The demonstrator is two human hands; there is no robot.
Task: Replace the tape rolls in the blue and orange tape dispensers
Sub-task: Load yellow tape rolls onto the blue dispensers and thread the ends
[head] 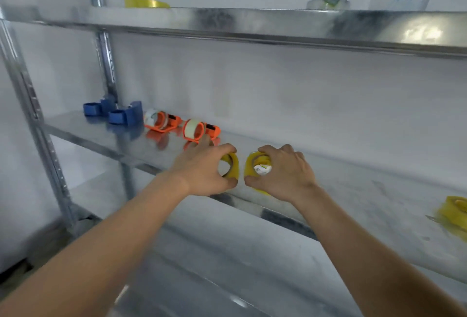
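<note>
Both hands grip yellow rolls, left (206, 168) hiding most of its roll (232, 165), right (284, 172) roll (252, 167) w/ blurry label.

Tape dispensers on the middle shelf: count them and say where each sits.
4. Two blue dispensers sit at the shelf's left end, apparently without rolls. Two orange dispensers lie to their right, each holding a pale roll. The left hand may hide something.

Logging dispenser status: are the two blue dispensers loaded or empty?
Empty: both blue dispensers show bare blue hubs, while each orange dispenser carries a pale roll.
</note>
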